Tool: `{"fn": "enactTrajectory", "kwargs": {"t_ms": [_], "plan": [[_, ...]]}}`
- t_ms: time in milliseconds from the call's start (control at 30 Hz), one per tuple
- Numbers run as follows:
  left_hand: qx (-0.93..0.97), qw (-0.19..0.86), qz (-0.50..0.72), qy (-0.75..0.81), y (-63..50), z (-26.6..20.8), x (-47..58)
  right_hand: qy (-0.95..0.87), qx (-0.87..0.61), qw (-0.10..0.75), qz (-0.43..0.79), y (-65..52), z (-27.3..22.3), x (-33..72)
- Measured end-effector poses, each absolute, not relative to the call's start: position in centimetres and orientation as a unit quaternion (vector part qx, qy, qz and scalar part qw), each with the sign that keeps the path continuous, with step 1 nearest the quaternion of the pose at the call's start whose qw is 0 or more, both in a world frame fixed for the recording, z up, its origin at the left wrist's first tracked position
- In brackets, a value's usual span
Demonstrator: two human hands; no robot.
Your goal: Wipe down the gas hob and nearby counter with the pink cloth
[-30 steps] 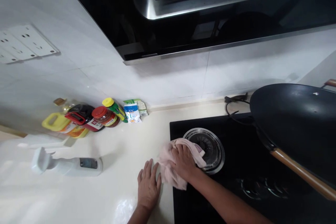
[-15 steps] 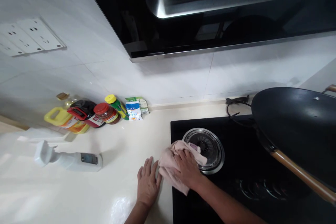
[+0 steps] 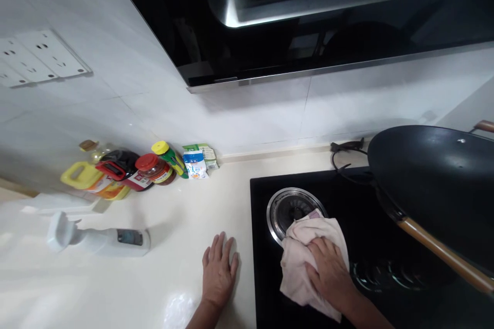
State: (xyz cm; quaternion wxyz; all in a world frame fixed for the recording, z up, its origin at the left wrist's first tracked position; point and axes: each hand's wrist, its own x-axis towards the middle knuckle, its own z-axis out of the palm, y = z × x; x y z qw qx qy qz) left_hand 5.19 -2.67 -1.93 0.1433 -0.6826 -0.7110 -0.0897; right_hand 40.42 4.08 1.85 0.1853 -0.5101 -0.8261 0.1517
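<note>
My right hand (image 3: pixel 330 270) presses a pale pink cloth (image 3: pixel 299 277) down on the black glass stove (image 3: pixel 270 293), its fingers over the fabric. The cloth is bunched and covers the lower right part of the round burner (image 3: pixel 277 216), whose metal ring shows at the upper left. On the pale counter (image 3: pixel 185 247), left of the stove's edge, my left hand (image 3: pixel 219 272) lies flat with fingers apart and holds nothing.
A black wok (image 3: pixel 432 180) with a wooden handle (image 3: pixel 443 249) fills the stove's right side. White spray bottle (image 3: pixel 100 239) lies on the counter's left. Sauce bottles, a red-lidded jar (image 3: pixel 156 168) and seasoning packets (image 3: pixel 196 163) line the wall. A range hood (image 3: pixel 324 56) hangs overhead.
My right hand has slid the cloth right and toward me, off the counter edge and across the burner's near side. More of the burner's left shows. My left hand stays nearly in place.
</note>
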Motion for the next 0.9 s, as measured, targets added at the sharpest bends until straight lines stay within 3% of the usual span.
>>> {"fn": "enactTrajectory", "kwargs": {"t_ms": [367, 900], "plan": [[-0.682, 0.130, -0.092, -0.714, -2.7, -1.9, 5.3, -0.721, -0.673, 0.154, 0.062, 7.9, -1.0, 43.0], [-0.682, 0.129, -0.093, -0.714, -2.6, -2.1, 5.2, -0.712, -0.686, 0.019, 0.150, 22.0, 3.0, 41.8]]}}
